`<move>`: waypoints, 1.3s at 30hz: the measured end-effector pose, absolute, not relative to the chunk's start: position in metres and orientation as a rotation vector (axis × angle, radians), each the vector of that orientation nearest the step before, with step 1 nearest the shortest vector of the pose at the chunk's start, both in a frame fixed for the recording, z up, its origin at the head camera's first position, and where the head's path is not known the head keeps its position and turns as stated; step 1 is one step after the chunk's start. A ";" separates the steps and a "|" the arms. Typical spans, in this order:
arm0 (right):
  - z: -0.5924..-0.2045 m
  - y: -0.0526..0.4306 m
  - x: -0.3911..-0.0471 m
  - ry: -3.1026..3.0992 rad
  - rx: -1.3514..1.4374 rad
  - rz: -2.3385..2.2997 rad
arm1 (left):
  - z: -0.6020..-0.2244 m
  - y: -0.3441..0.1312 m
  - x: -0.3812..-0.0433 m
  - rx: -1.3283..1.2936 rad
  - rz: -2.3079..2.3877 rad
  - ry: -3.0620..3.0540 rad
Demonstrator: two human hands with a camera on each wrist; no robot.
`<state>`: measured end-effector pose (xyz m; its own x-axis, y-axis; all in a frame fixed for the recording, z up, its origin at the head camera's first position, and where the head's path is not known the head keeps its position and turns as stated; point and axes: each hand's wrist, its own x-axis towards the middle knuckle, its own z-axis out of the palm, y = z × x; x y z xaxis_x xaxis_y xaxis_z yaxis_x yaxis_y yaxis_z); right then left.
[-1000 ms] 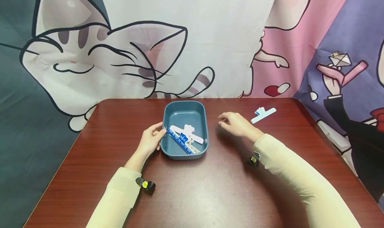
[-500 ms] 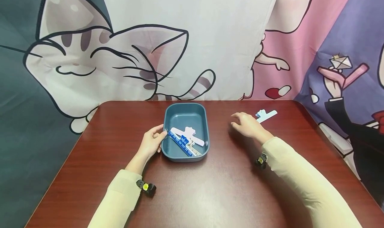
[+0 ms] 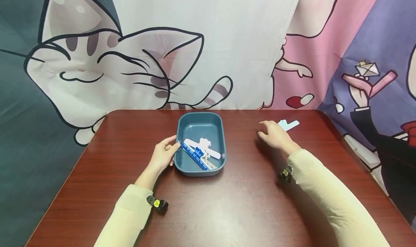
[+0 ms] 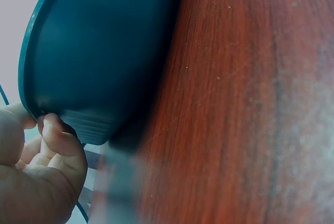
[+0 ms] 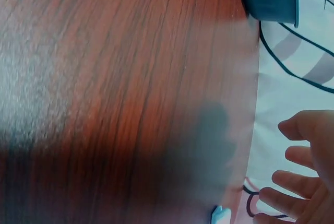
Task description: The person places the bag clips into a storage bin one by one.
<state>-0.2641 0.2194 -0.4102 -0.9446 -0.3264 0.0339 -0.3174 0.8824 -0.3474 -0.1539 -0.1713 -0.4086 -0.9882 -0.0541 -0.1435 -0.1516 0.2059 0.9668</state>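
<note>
My left hand (image 3: 163,154) pinches the left rim of a blue-grey rectangular bin (image 3: 200,174); in the left wrist view, thumb and fingers meet at the edge of the bin (image 4: 99,51). Inside it lie a white clip (image 3: 212,153) and a blue clip with a piano-key pattern (image 3: 194,156), partly overlapping. My right hand (image 3: 274,135) hovers over the table with loosely bent fingers and nothing in them. Just beyond it lies a pale blue clip (image 3: 290,125), partly covered by the hand in the head view. The right wrist view shows only the end of this clip (image 5: 221,214).
The reddish-brown wooden table (image 3: 240,203) ends at a back edge close behind the bin and the pale blue clip. A printed cartoon cloth (image 3: 247,52) hangs behind it.
My right hand has moved rightward, away from the bin and toward the pale blue clip, now covering part of it. The left hand keeps its hold on the bin.
</note>
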 end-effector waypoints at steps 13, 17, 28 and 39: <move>-0.419 0.233 -0.271 3.038 -0.410 -0.575 | -0.425 -0.176 -0.162 -0.217 1.909 2.382; -0.422 0.237 -0.274 3.056 -0.409 -0.586 | -0.438 -0.179 -0.168 -0.214 1.919 2.395; -0.430 0.245 -0.280 3.063 -0.333 -0.616 | -0.440 -0.179 -0.167 -0.193 1.959 2.388; -0.434 0.252 -0.284 3.099 -0.239 -0.628 | -0.438 -0.178 -0.167 -0.195 1.958 2.400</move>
